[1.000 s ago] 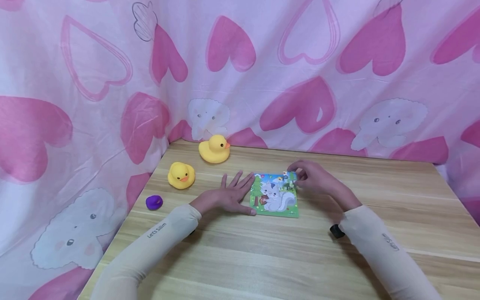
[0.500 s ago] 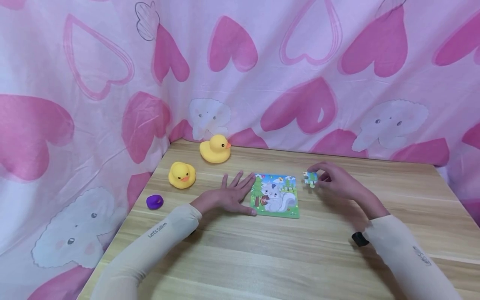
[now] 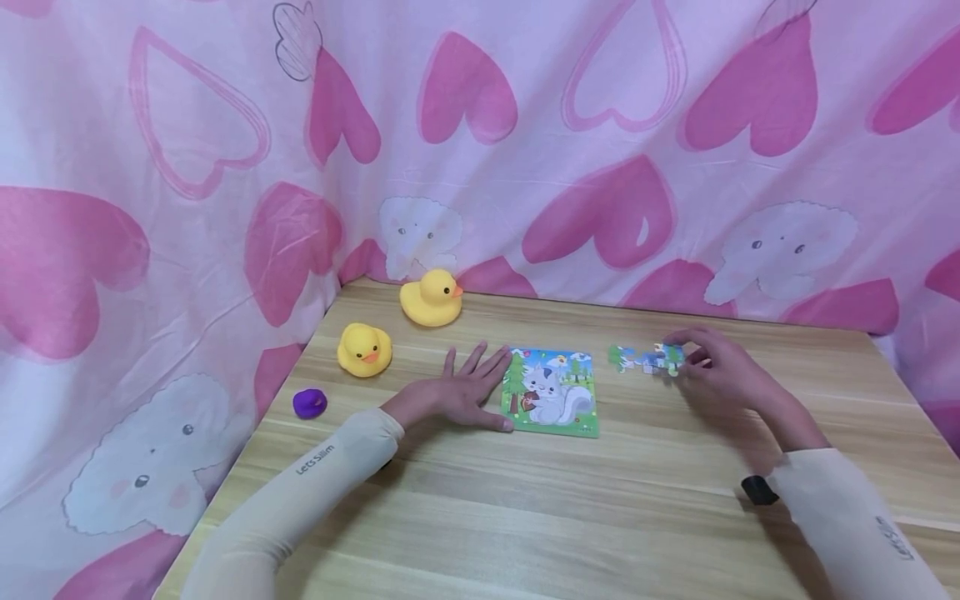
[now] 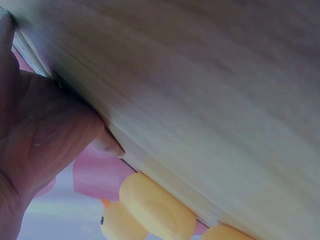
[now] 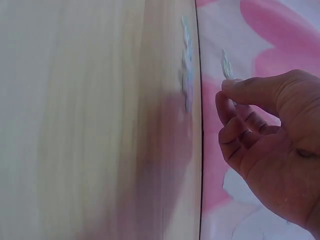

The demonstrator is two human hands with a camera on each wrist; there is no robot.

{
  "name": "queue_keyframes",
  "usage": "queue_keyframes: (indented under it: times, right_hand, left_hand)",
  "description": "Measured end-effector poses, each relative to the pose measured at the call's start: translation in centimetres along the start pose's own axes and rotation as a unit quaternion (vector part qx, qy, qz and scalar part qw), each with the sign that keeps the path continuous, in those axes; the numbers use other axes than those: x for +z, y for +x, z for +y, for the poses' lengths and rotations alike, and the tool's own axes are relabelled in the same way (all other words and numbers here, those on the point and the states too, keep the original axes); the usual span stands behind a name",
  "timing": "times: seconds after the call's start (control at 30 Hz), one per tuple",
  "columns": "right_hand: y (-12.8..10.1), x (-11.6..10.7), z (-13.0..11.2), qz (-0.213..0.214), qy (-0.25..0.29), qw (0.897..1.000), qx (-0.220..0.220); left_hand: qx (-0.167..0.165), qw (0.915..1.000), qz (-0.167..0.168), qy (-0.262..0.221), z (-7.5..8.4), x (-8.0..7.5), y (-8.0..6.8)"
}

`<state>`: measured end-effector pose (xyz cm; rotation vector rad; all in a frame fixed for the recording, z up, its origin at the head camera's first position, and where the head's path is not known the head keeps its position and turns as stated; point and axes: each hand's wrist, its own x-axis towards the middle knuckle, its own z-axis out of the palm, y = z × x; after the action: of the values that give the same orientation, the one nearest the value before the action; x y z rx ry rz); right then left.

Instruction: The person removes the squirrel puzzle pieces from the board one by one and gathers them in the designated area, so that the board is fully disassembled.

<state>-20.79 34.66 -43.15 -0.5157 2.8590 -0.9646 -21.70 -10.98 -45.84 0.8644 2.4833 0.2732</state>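
In the head view, my left hand [image 3: 468, 396] lies with fingers spread at the left edge of a squirrel picture puzzle [image 3: 555, 396]. My right hand [image 3: 723, 367] is off to the right, raised above the table. Thumb and index finger pinch a puzzle piece [image 5: 226, 65], seen edge-on in the right wrist view. In the head view, several loose puzzle pieces [image 3: 621, 359] lie on the table just left of that hand, partly overlapped by the held piece. The left wrist view shows the left hand [image 4: 45, 120] close to the tabletop, its fingertips partly cut off.
Two yellow rubber ducks, one [image 3: 431, 298] at the back and one [image 3: 364, 351] nearer, stand left of the puzzle. A small purple duck [image 3: 310, 403] is close to the left edge of the wooden table [image 3: 525, 517]. A pink heart-patterned curtain [image 3: 465, 167] hangs behind.
My right hand has moved right, from the puzzle's upper right corner to beyond the loose pieces, carrying a puzzle piece. Those pieces are now uncovered. The left hand has stayed in place.
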Motion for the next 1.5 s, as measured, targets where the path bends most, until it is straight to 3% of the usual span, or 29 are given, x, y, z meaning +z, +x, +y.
queue_keyframes:
  times: [0.4, 0.93, 1.1, 1.33, 1.5]
  right_hand:
    - [-1.6, -1.4, 3.0, -0.018, -0.033, 0.998, 0.047]
    - [-1.5, -1.1, 4.5, -0.041, -0.050, 0.995, 0.070]
    - [-1.4, -1.3, 3.8, -0.045, -0.050, 0.996, 0.054]
    - [-0.8, -0.4, 0.6, -0.025, -0.057, 0.998, 0.011]
    - [-0.3, 1.1, -2.2, -0.022, 0.020, 1.000, -0.001]
  left_hand:
    - [0.007, 0.9999, 0.006, 0.009, 0.2, -0.1, -0.1]
    - [0.007, 1.0000, 0.005, 0.005, 0.3, -0.2, -0.2]
    - [0.004, 1.0000, 0.004, 0.004, 0.2, -0.2, -0.1]
    - [0.000, 1.0000, 0.001, 0.000, 0.2, -0.2, 0.0]
    - [-0.003, 1.0000, 0.001, 0.002, 0.1, -0.2, 0.1]
